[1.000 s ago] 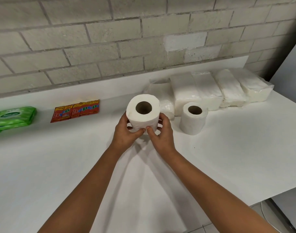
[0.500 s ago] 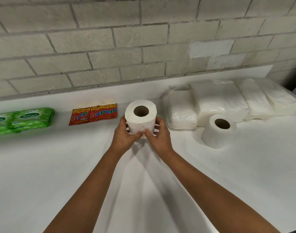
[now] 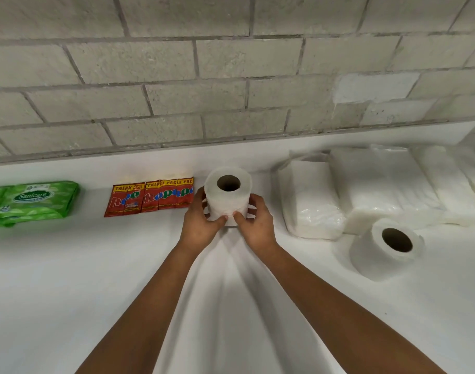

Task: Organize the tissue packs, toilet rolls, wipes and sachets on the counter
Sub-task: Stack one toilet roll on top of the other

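Note:
Both hands hold one white toilet roll point(image 3: 228, 195) upright, hole facing up, near the back of the white counter point(image 3: 69, 279). My left hand point(image 3: 199, 221) grips its left side and my right hand point(image 3: 255, 225) grips its right side, thumbs meeting at the front. Whether the roll's base touches the counter is hidden. Red sachets point(image 3: 150, 198) lie in a row just left of the roll. Green wipes packs point(image 3: 32, 202) lie at the far left. A second toilet roll point(image 3: 387, 248) stands at the right. White tissue packs point(image 3: 379, 190) line up behind it.
A grey block wall point(image 3: 231, 76) rises directly behind the counter, with a white raised strip at its foot. The nearest tissue pack point(image 3: 309, 201) lies a short gap to the right of the held roll.
Both hands have carried the roll leftward and toward the wall, away from the second roll and next to the sachets. The view has shifted left, showing more of the wipes.

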Demonstrator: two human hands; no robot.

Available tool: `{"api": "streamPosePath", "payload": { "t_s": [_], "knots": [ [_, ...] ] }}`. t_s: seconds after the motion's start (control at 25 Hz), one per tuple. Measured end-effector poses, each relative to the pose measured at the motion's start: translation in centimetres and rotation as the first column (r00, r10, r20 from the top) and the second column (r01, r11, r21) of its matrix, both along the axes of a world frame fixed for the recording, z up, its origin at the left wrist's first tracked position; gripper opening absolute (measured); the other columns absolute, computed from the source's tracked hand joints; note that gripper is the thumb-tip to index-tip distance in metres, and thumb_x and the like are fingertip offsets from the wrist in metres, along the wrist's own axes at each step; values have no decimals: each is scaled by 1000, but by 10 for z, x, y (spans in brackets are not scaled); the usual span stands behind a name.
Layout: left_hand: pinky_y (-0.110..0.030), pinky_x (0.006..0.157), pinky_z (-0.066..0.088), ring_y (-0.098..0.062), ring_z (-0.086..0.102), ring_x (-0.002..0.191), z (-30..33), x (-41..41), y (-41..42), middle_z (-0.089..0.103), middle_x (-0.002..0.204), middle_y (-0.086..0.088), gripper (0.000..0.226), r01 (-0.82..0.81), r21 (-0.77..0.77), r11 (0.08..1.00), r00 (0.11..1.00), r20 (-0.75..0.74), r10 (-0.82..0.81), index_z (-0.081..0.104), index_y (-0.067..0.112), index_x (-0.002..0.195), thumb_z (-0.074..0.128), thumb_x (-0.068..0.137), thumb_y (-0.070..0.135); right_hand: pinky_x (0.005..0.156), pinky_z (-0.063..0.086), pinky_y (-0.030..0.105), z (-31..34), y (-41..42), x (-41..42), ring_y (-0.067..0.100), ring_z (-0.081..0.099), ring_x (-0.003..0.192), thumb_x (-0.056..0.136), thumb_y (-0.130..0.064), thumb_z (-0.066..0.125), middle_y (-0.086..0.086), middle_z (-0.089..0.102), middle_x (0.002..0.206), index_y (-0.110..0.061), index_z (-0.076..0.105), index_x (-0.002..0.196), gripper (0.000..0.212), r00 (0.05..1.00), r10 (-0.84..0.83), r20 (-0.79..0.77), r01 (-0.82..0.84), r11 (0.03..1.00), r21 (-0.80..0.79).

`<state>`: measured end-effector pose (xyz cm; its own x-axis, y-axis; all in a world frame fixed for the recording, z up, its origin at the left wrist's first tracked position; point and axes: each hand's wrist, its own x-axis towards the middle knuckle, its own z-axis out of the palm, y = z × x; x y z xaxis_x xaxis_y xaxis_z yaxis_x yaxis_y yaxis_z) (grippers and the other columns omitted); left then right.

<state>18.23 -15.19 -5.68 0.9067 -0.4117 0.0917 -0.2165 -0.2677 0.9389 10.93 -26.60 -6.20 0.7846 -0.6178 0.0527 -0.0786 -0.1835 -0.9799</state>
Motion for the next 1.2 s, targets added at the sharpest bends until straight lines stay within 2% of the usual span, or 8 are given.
{"api": "streamPosePath", "payload": {
  "t_s": [0.12,0.28,0.52,0.68,1.0,1.08,1.12,1.2],
  "knots": [
    [-35,92,49,-19,51,118,-5,19,-11,51,132,-3,75,-23,-26,999,999,-46,21,37,16,137,76,73,6,68,44,6,-5,-6,22,9,55,93,82,-13,66,-7,56,107,-14,49,120,42,1000,-11,-16,11,1000,-7],
    [-33,92,47,-23,49,122,-10,38,-27,50,135,-7,72,-48,-17,999,997,-63,47,38,13,136,72,74,1,68,44,7,-11,-19,47,8,57,92,82,-13,65,-7,58,108,-16,50,120,41,999,-25,-27,26,999,28],
    [-27,89,44,-16,46,121,-13,58,-42,50,134,-3,69,-78,-13,997,995,-55,78,38,16,136,70,77,3,61,43,2,-14,-32,68,0,57,79,83,-11,64,-15,56,97,-18,50,119,39,999,2,-34,1,998,70],
    [-42,99,47,-24,46,126,-14,66,-46,48,137,-7,69,-109,-29,994,992,-71,106,37,15,138,68,77,2,60,42,1,-13,-36,78,2,55,74,82,-10,65,-21,53,94,-18,50,119,41,999,17,-45,-14,999,52],
    [-49,99,46,-26,45,127,-14,73,-48,47,137,-7,71,-110,-18,994,990,-93,108,35,15,139,69,78,2,60,41,1,-9,-40,86,2,55,77,83,-11,62,-7,56,104,-19,48,122,42,995,27,-99,-21,998,55],
    [-49,100,45,-26,43,128,-12,70,-48,46,138,-8,72,-110,-9,994,990,-88,109,34,15,139,69,77,1,66,43,4,-7,-39,86,6,56,86,83,-11,62,-2,57,114,-18,46,125,46,993,22,-116,-14,998,66],
    [-47,101,44,-26,42,128,-10,68,-47,45,139,-8,73,-127,5,992,990,-65,127,35,14,139,68,76,2,75,44,9,-6,-37,84,12,56,96,83,-12,63,1,55,121,-17,43,128,50,992,10,-126,0,997,78],
    [-43,100,44,-26,42,125,-5,58,-44,42,139,-7,72,-203,46,978,979,0,203,35,16,138,68,75,5,96,43,28,0,-34,79,20,48,117,83,-13,64,5,46,133,-12,37,136,59,989,-45,-138,55,996,74]
  ]
}}
